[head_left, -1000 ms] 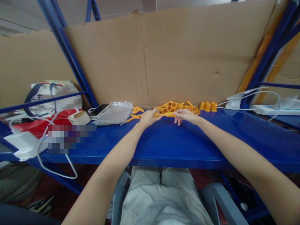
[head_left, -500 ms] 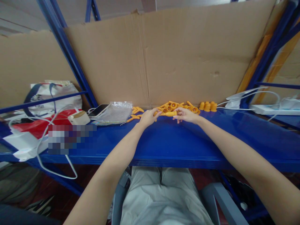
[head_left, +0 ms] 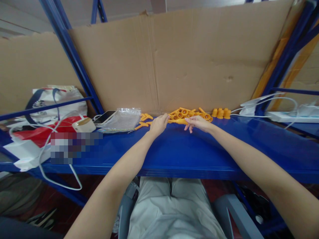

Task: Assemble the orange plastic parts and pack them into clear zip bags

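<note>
A yellow plastic part (head_left: 177,121), long and ribbed near its left end, is held level just above the blue shelf. My left hand (head_left: 160,124) is closed round its left end, back of the hand up, so that end is hidden. At the other end, my right hand (head_left: 198,123) pinches the part between thumb and fingertips, with the other fingers hanging loosely. Right behind it lies a pile of yellow cup-ended parts (head_left: 183,112). Forked yellow pieces (head_left: 142,125) lie left of my left hand.
Several yellow caps (head_left: 221,113) stand right of the pile. A clear plastic bag (head_left: 122,120) and a phone (head_left: 106,117) lie to the left, near white chargers and cables (head_left: 25,149). Cardboard (head_left: 199,59) walls off the back of the blue shelf (head_left: 179,149).
My left hand has rolled over the part, its fingers now further round it. The right hand's lower fingers have loosened slightly; both hands stay in nearly the same place.
</note>
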Motion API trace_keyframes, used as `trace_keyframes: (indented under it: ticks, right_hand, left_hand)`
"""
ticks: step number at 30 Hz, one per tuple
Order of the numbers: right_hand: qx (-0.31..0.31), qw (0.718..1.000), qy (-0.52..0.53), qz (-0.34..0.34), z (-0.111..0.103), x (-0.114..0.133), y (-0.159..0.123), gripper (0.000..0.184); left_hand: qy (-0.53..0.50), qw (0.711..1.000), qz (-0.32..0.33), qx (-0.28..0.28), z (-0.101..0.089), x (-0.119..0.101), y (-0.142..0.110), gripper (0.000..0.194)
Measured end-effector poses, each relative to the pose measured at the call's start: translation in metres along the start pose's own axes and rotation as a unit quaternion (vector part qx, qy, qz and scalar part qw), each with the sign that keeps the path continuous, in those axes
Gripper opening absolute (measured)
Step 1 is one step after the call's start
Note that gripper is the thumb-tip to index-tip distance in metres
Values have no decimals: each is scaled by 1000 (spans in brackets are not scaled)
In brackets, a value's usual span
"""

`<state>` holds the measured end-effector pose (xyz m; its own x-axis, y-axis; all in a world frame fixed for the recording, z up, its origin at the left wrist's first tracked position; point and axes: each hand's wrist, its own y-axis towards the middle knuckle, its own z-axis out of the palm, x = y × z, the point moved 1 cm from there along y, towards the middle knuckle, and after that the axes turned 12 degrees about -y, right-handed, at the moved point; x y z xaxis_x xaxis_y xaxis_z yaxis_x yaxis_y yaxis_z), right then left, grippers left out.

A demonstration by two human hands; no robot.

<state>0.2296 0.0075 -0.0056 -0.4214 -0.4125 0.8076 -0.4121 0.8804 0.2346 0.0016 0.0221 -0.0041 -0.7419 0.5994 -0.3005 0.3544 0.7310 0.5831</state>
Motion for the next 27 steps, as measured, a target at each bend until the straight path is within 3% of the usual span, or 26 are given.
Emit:
trace_keyframes:
  ticks: [5, 8, 11, 14, 17, 20, 23, 27]
  right_hand:
    - [9, 999, 47, 22, 4, -3, 2, 48]
    - [-20, 996, 78, 31, 1, -5, 4, 39]
    - [-113, 989, 95, 4, -11, -4, 7, 37]
    - [-247, 965, 59, -63, -34, -4, 14, 43]
    - [-391, 915, -24, -93, -58, -7, 21, 41]
    - [-463, 869, -171, -48, -73, -13, 28, 33]
    - [-437, 839, -324, 23, -73, -21, 30, 30]
    - [-320, 820, -462, 111, -61, -28, 27, 36]
  left_hand:
    - [4, 1000, 16, -8, 3, 3, 1, 28]
    - [-15, 1000, 14, -6, 0, 0, 1, 29]
    - [-30, 999, -17, -24, -10, -3, 2, 39]
    - [33, 995, -97, -21, -23, 2, 2, 46]
    - [129, 969, -206, 55, -31, 15, 0, 42]
    - [153, 938, -275, 147, -31, 31, -1, 42]
    - [155, 943, -244, 164, -26, 38, -1, 41]
    - [129, 953, -207, 180, -17, 35, 1, 37]
